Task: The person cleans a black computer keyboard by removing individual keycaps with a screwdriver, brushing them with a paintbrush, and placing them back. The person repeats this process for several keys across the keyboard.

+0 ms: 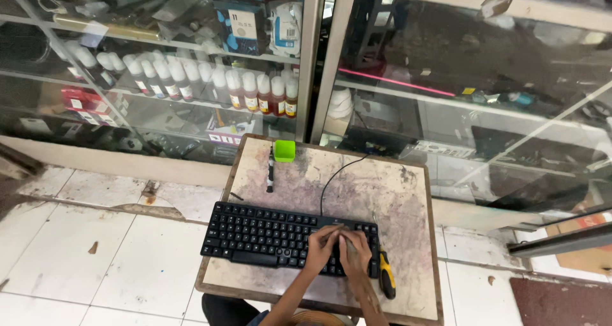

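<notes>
A black keyboard [264, 237] lies across the front of a small worn table [395, 192]. Both hands are over its right end, close together. My left hand [320, 248] presses on the keys with bent fingers that reach the keyboard's far edge. Beside it, my right hand [356, 252] is curled, fingertips on the keys near a thin pale thing between the hands; what it is cannot be made out. A screwdriver with a yellow and black handle [386, 280] lies just right of the keyboard. The keyboard's black cable [331, 179] runs toward the table's back edge.
A small green block [284, 150] and a dark pen-like tool [270, 170] lie at the table's back left. Glass display cabinets [191, 77] with bottles and boxes stand right behind the table. White tiled floor [95, 256] lies to the left.
</notes>
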